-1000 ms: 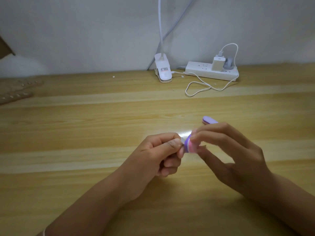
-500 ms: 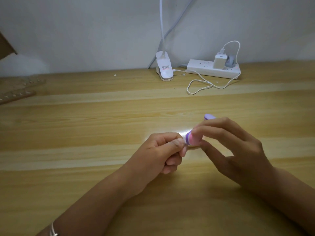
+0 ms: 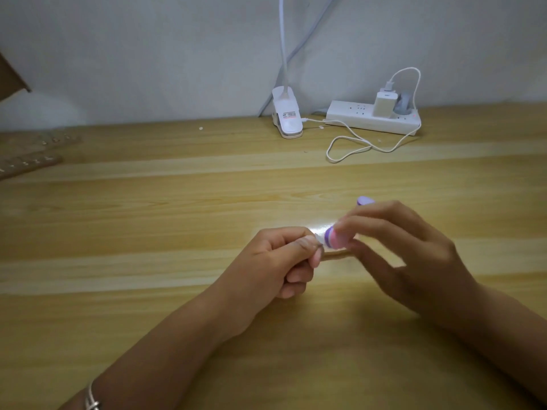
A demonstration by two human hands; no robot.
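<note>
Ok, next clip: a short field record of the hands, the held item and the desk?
right hand: fingertips grip a pink-purple item
left hand: pinches a pale tab at its end
purple piece: on the desk, behind the right hand
desk: wooden
at the back: clip lamp, power strip with charger and cable

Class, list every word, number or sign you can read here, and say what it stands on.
Nothing can be read.
The label on the clip lamp: black and red print, too blurred to read.
The power strip: no legible marking.
The pink and purple piece: no text shows.
</note>
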